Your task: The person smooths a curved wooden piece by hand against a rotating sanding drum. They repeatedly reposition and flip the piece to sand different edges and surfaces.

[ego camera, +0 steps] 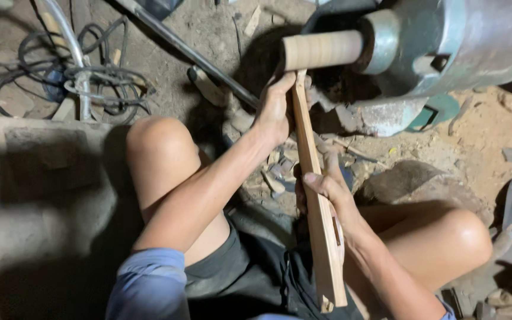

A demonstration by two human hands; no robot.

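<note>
Nearest the lens, a blue sleeve (149,284) and dark shorts (244,284) are filling the 6 o'clock edge. The person is sitting on the dirt floor (481,127) with bare knees spreading toward 9 and 4 o'clock.

At 1 o'clock a big grey-green machine housing (481,41) is lying on its side. A pale wooden cylinder (321,50) is sticking out of it toward 12 o'clock. Whether the cylinder is turning cannot be told.

A long wooden slat (307,145) is running from the lap at 6 o'clock up to the cylinder. Its top end is touching the cylinder's underside.

The left hand (275,109) is closing around the slat just below the cylinder, with the fingers wrapping the far edge. The right hand (327,188) is gripping the same slat near its middle, with the thumb lying across the face.

At 10 o'clock black cables (72,77) are coiling in a tangle, and a dark metal rod (202,56) is slanting past them. Small wood scraps (274,181) are lying between the knees.

Judging by the contact, the slat's tip is being pressed against the cylinder. Any further move is calling for both grips staying firm and the left fingers keeping clear of the cylinder.
</note>
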